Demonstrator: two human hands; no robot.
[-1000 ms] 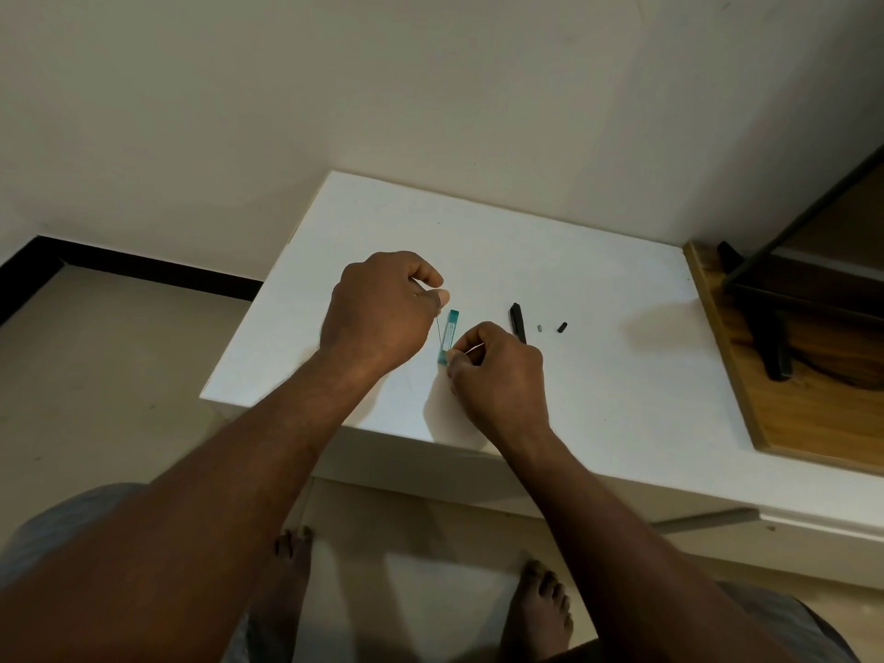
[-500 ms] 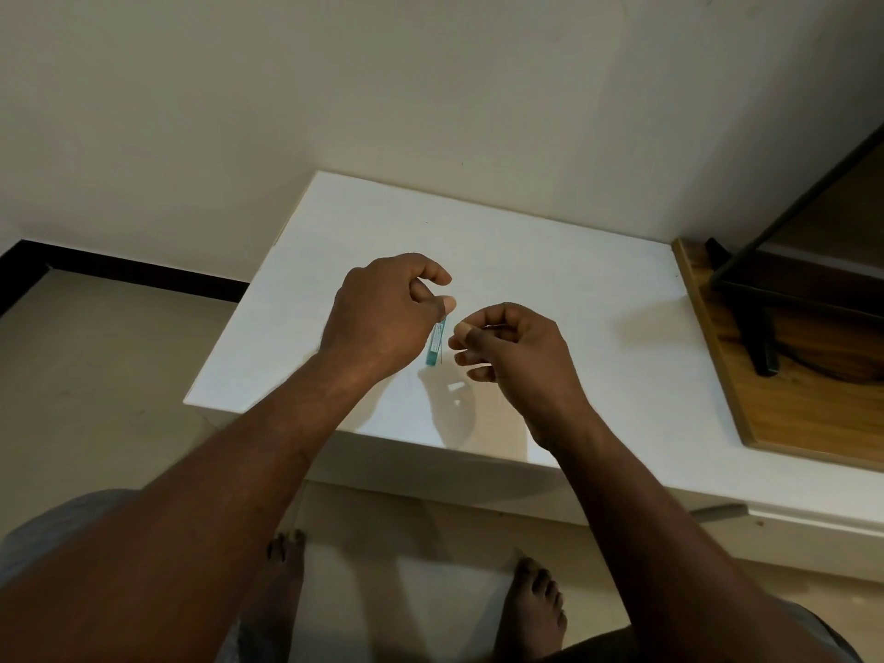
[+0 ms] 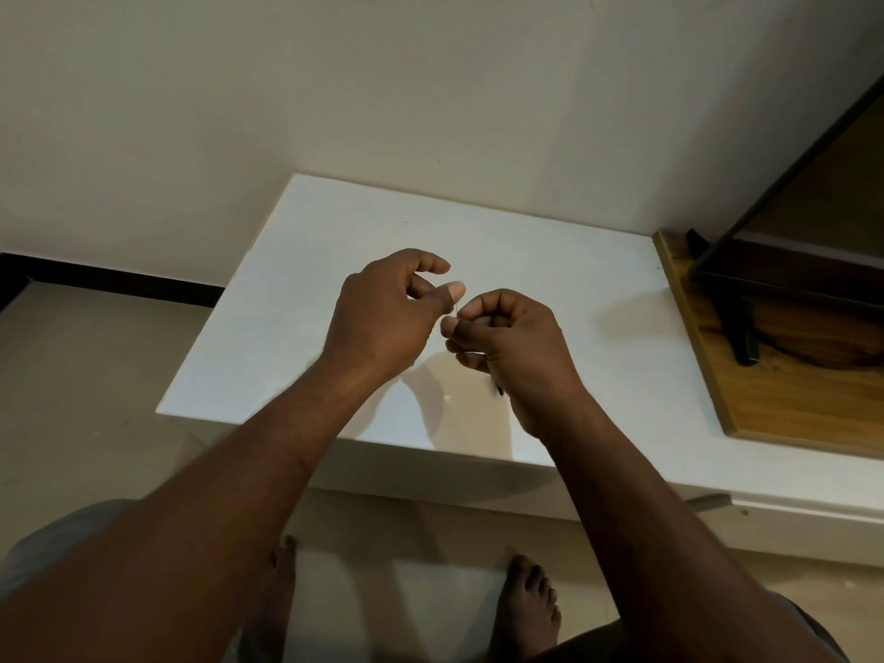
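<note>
- My right hand (image 3: 509, 342) hangs above the middle of the table (image 3: 335, 241) with its grip closed. Thumb and forefinger pinch a thin rod (image 3: 458, 309) that stands up from the fingertips toward 12 o'clock.
- My left hand (image 3: 387, 313) sits just at 9 o'clock of it, fingers curled, thumb tip close over the upper end of the thin rod. I cannot tell whether that grip has hold of the rod or of anything else.
- First risk, as I judge it: the thin rod looks brittle, and any sideways push between the two hands would likely snap it.
- Second risk: a slack pinch drops it. Against the white table, or over the 6 o'clock edge onto the floor (image 3: 95, 399), something so fine would be hard to find.
- A dark tip (image 3: 497, 389) pokes out at 6 o'clock of the right hand. I cannot say whether it is held or lying on the table, and a careless wrist could knock it.
- The wooden board (image 3: 775, 399) at 3 o'clock is well apart and no hazard.
</note>
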